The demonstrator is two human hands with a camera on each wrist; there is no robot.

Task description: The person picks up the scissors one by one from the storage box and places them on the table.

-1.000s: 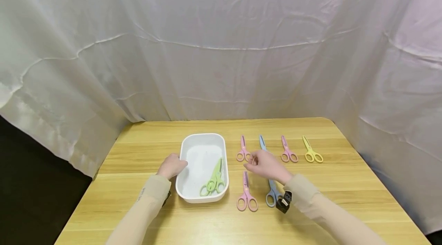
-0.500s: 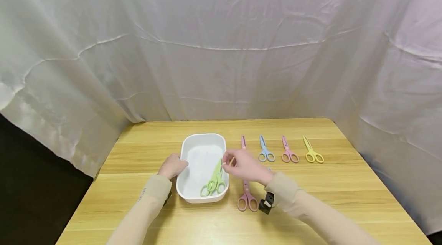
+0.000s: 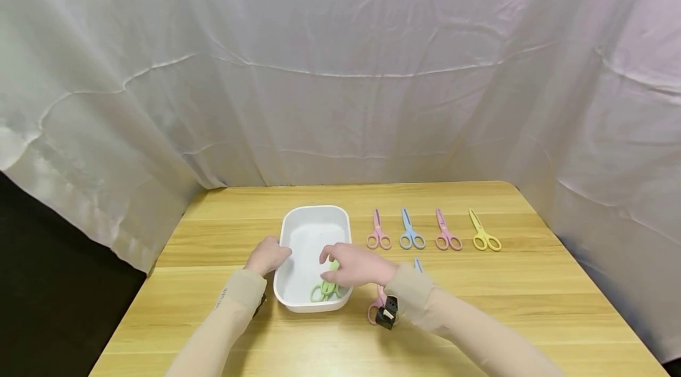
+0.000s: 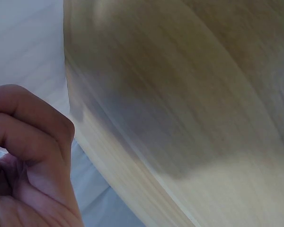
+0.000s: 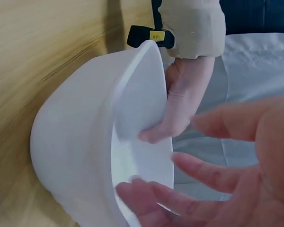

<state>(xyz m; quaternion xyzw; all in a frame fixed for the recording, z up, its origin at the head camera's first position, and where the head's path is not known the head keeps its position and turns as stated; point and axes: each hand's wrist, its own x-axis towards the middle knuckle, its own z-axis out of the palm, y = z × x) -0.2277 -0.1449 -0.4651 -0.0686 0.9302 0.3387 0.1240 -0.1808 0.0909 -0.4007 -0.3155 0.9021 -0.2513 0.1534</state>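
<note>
My left hand (image 3: 268,256) grips the left rim of a white plastic basin (image 3: 298,308), its thumb over the inner side. In the left wrist view, that hand (image 4: 35,156) has curled fingers; the basin is largely out of sight. My right hand (image 3: 357,265) hovers over the basin's right side, fingers spread and slightly bent. Nothing shows between those fingers (image 5: 199,175) in the right wrist view. Light green scissors (image 3: 326,291) lie in the basin, partly hidden under the right hand; whether there is more than one pair is unclear.
Pink scissors (image 3: 378,236), blue scissors (image 3: 409,232), mauve scissors (image 3: 447,234) and yellow scissors (image 3: 482,236) lie in a row right of the basin. Nearer, the right arm partly covers another pink pair (image 3: 375,309) and a blue pair (image 3: 418,265). A pale curtain (image 3: 340,117) surrounds the wooden table (image 3: 511,306).
My right hand has travelled left from above the scissors to over the basin, and its fingers have spread. The back-row pink and blue scissors are uncovered. The left hand stays on the rim.
</note>
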